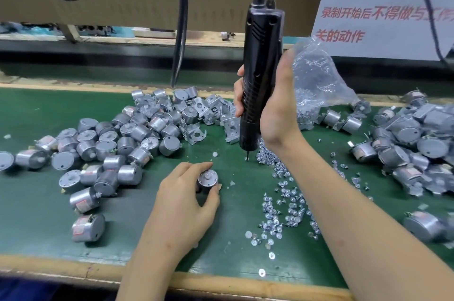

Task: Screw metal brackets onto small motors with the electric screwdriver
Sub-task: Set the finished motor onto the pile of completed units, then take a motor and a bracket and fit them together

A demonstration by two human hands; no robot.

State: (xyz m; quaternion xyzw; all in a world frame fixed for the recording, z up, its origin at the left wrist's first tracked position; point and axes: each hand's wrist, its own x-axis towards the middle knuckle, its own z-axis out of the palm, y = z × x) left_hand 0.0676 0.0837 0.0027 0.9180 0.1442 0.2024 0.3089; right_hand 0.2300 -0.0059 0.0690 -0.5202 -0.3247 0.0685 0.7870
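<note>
Presently, one small motor [208, 179] is in work: a round silver metal can standing on the green mat [36, 214], its grey end face and stub shaft turned up. The left hand [186, 192] grips it, thumb and fingers curled round the can's wall.

The right hand [277, 109] is wrapped round the ribbed black grip of one electric screwdriver [260, 74], which is held upright and hangs from a hook and cable above. Its bit points down at a single screw [246, 158] on the mat, just beyond the held motor; whether bit and screw touch cannot be told.

Loose screws [282, 202], small, bright and flat-headed, lie scattered by the dozen under the right forearm, too many to count. One crumpled clear plastic bag [317, 79] behind the right hand holds more.

Bare motors [110, 143] lie heaped at left, several dozen. Bent sheet-metal brackets [211, 109] are piled behind them. A second heap of motors with brackets [412, 148] lies at right.

One white sign [383, 6] with red characters stands at the rear.
</note>
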